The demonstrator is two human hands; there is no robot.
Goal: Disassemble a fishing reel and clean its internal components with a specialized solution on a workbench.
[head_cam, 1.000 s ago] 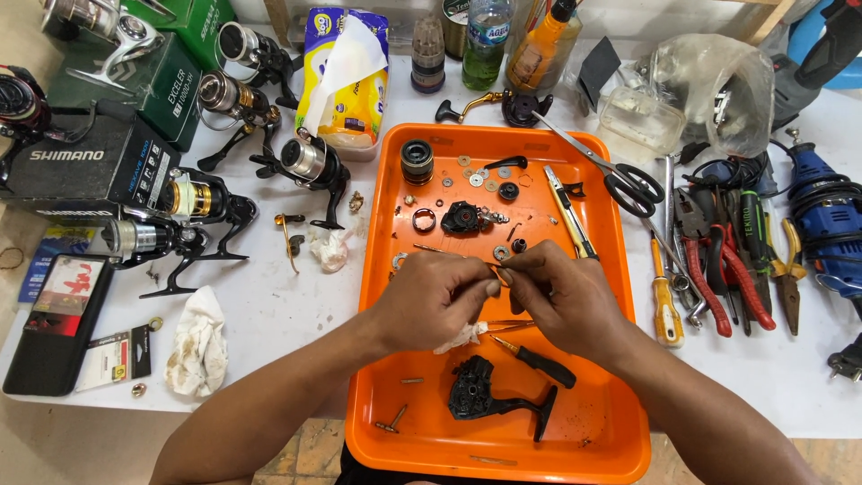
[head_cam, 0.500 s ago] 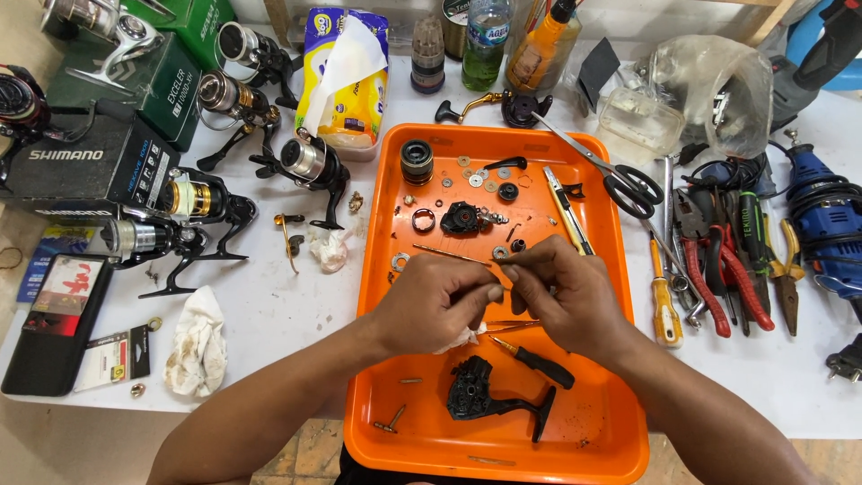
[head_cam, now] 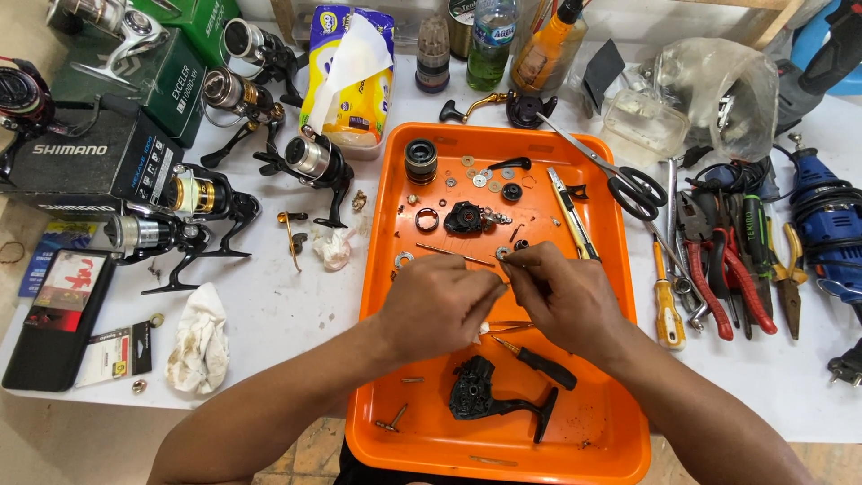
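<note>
Tray [head_cam: 606,296] on cluttered white table [head_cam: 296,305]

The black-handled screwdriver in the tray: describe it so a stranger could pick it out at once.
Find the orange tray at the table's centre. Just below the right hand, a small black-handled screwdriver lies slanted beside the black reel body. Unlike the orange-handled screwdriver outside the tray, it is short and black-gripped.
</note>
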